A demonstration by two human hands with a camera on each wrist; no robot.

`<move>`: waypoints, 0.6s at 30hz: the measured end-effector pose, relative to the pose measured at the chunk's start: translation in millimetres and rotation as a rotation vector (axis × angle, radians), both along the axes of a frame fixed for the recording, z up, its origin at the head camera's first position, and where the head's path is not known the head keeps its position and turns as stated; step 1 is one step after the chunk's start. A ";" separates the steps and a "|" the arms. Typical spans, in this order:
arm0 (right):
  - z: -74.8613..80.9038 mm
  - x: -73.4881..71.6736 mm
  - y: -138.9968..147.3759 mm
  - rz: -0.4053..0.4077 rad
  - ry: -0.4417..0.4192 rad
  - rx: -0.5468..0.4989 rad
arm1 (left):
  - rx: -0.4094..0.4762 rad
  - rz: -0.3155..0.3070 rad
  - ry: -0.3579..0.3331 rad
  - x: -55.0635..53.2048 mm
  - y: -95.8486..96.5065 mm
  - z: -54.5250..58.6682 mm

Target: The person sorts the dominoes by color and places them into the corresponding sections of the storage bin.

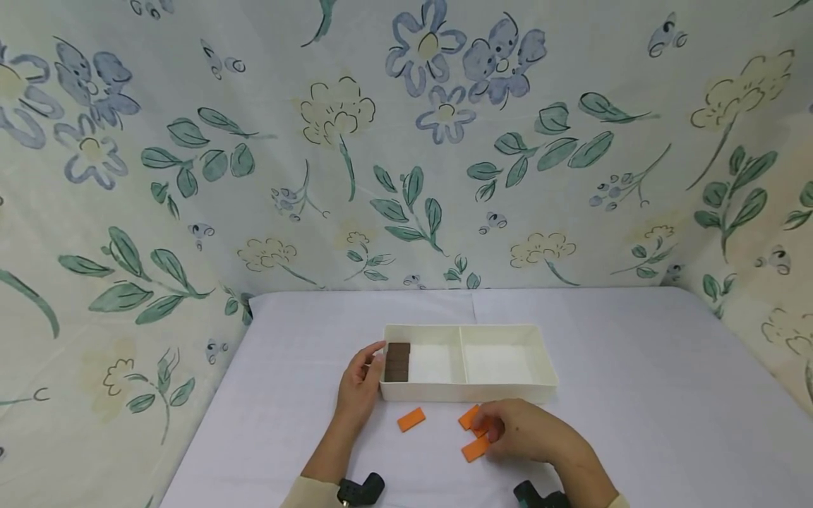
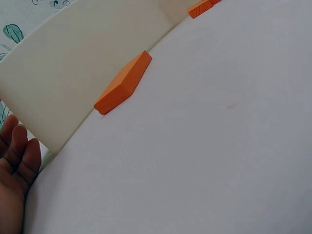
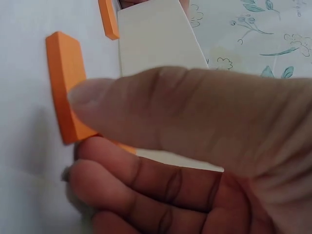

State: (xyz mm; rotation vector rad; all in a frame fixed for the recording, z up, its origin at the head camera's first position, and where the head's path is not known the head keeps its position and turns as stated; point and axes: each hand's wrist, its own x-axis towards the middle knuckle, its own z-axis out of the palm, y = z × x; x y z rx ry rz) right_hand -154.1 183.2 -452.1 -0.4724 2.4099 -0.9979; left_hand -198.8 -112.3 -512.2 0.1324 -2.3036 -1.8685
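My left hand [image 1: 358,384] rests at the left end of a cream two-compartment box [image 1: 470,392], fingertips right at its end wall. In the left wrist view, loosely bent fingers [image 2: 24,151] show beside the box corner. Brown blocks [image 1: 398,363] lie in a row along the left side of the left compartment. Over a small group of orange blocks [image 1: 474,449] in front of the box, my right hand [image 1: 524,430] reaches with thumb and fingers bent. Its thumb overlaps one orange block [image 3: 58,87] in the right wrist view; I cannot tell whether it grips one.
A single orange block [image 1: 411,420] lies apart, before the left compartment. White cloth [image 1: 292,339] covers the table, and a flowered curtain [image 1: 419,155] hangs behind and at both sides. The box's divider [image 1: 463,355] rises between its compartments.
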 end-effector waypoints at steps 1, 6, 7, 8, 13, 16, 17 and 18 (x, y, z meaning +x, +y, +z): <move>0.4 0.1 -0.9 -0.009 -0.010 0.000 | 0.000 0.001 -0.001 -0.1 -0.1 -0.1; 1.7 1.0 -4.5 -0.018 -0.041 0.011 | -0.002 0.000 -0.002 -1.3 -0.2 -1.8; 1.7 1.2 -4.9 -0.012 -0.036 0.013 | -0.001 0.000 -0.001 -1.3 -0.2 -1.9; 1.8 1.5 -5.1 -0.008 -0.033 0.015 | 0.000 -0.002 -0.001 -1.3 -0.2 -2.0; 0.2 2.9 -5.7 0.001 -0.010 0.033 | 0.002 -0.004 0.001 -1.2 -0.3 -2.7; -1.3 5.0 -6.2 0.016 0.042 0.049 | -0.002 0.000 -0.001 -1.4 -0.7 -3.6; -1.7 5.6 -6.4 0.021 0.059 0.047 | -0.004 0.000 -0.002 -1.4 -0.8 -3.9; -1.7 6.4 -6.5 0.027 0.078 0.046 | -0.007 -0.001 -0.003 -1.5 -0.9 -4.3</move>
